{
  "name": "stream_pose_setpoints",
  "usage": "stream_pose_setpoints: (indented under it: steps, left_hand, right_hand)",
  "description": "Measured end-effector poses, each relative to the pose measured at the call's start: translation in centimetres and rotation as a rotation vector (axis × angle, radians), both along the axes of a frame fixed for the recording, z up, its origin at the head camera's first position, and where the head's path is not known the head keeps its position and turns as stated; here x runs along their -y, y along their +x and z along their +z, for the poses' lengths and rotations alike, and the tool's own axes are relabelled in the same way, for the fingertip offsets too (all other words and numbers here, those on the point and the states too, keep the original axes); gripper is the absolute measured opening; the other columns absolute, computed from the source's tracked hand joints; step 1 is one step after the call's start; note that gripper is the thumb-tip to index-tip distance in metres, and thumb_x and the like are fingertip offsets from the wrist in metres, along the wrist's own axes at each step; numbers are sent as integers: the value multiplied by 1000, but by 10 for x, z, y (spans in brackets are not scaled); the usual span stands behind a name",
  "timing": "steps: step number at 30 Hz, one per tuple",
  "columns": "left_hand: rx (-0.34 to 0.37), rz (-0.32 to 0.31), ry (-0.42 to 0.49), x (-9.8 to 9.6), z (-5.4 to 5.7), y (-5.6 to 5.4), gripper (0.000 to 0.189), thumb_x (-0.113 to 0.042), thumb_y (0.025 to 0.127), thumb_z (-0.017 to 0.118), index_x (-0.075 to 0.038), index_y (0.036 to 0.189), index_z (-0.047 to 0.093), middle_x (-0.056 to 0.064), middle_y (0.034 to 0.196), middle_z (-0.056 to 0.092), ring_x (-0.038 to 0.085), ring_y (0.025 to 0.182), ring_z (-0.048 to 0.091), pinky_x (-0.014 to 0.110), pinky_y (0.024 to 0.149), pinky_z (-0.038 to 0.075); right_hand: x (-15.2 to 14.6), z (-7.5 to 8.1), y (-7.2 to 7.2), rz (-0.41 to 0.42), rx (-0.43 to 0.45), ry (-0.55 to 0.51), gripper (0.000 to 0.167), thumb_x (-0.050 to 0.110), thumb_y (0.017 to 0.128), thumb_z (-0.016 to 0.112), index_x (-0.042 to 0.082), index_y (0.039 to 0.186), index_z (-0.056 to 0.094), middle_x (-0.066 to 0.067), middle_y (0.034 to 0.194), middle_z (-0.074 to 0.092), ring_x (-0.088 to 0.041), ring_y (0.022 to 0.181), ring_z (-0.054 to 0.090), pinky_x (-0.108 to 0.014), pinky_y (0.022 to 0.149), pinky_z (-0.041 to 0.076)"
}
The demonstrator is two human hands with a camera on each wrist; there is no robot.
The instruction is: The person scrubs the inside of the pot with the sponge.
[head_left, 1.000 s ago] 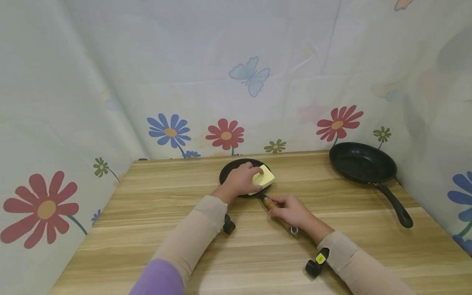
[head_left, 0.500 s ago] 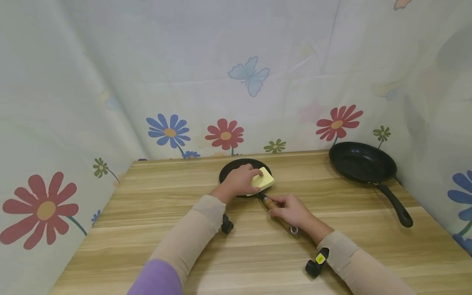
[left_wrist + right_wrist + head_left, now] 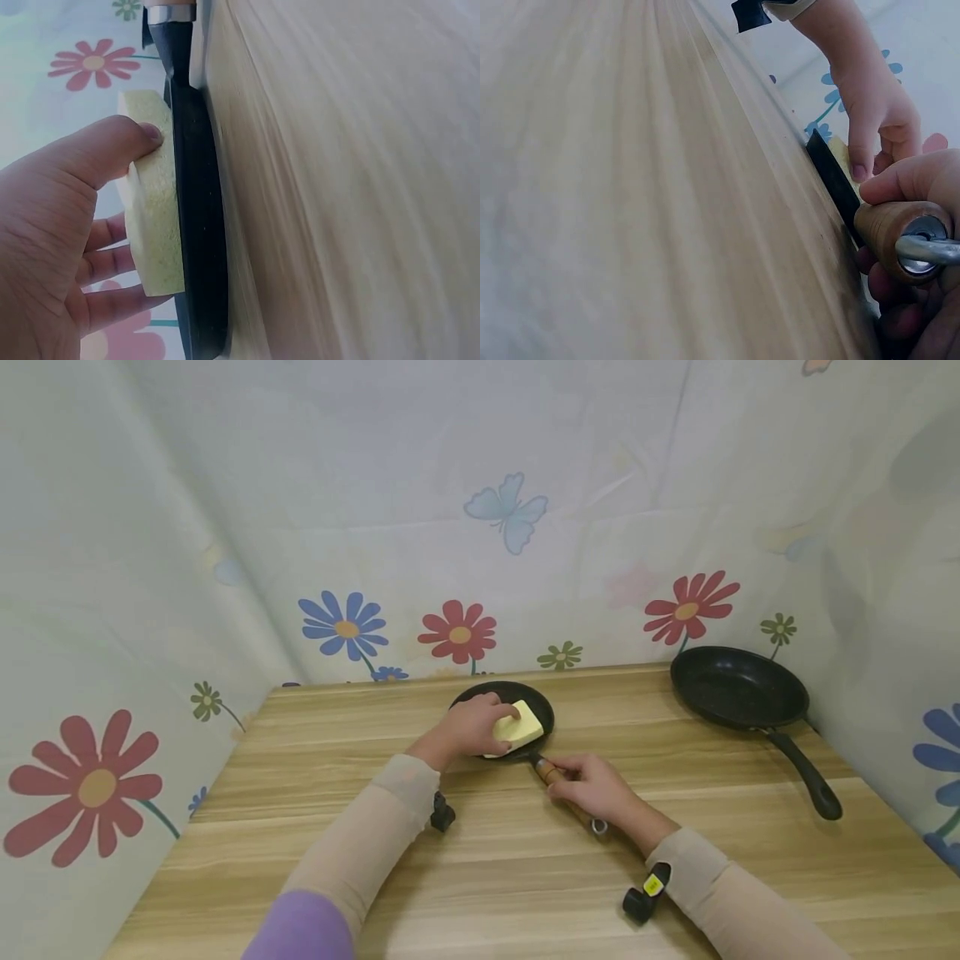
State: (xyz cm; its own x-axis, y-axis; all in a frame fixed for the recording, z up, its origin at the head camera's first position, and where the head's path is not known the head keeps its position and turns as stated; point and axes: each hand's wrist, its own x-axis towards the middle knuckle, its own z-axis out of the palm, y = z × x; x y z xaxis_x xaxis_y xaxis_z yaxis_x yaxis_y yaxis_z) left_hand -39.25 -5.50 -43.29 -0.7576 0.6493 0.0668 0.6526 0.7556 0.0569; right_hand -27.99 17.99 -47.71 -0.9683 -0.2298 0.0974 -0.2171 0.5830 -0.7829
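Note:
A small black frying pan with a wooden handle rests on the wooden table in the head view. My left hand grips a pale yellow sponge by its sides inside the pan. In the left wrist view the thumb presses one side of the sponge, which stands up past the rim of the pan; the fingers lie around its other side. My right hand holds the wooden handle, whose metal hanging ring points back toward the right wrist.
A larger black frying pan stands at the table's back right, its black handle pointing toward the front right. A white cloth printed with flowers and a butterfly hangs behind the table.
My left hand has slid left with the sponge across the pan, baring the pan's right side. The right hand stays on the handle, and the pan has hardly moved.

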Motion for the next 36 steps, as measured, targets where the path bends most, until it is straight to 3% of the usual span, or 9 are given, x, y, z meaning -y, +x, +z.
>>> stream_pose_setpoints:
  steps: [9, 17, 24, 36]
  left_hand:
    - [-5, 10, 98, 10, 4, 4, 59, -44, 82, 79, -26, 134, 56, 2, 112, 53, 18, 93, 51, 34, 78, 47]
    - [-21, 14, 126, 19, 0, 3, 59, -42, 82, 80, -25, 133, 57, 4, 108, 52, 19, 89, 51, 34, 75, 47]
    - [-5, 16, 145, 32, -4, -3, 58, -39, 83, 80, -24, 134, 57, 3, 107, 51, 18, 86, 51, 31, 71, 47]
    - [38, -44, 148, 47, -4, -16, 57, -31, 86, 79, -18, 136, 55, 6, 110, 52, 20, 89, 52, 33, 78, 47]
  right_hand:
    - [-2, 1, 0, -2, -14, 1, 50, 22, 80, 76, 8, 127, 72, -1, 90, 71, -14, 79, 59, -31, 73, 49]
    - [-2, 1, 0, 3, -28, 18, 49, 22, 80, 76, 9, 127, 71, -2, 94, 72, -15, 80, 59, -33, 74, 49]
    - [-2, 1, 1, 4, -21, 14, 50, 23, 80, 77, 7, 128, 71, -4, 98, 73, -15, 82, 59, -33, 75, 49]
    - [-1, -1, 1, -1, -24, 16, 50, 24, 80, 76, 9, 127, 72, 0, 91, 71, -14, 80, 58, -32, 74, 49]
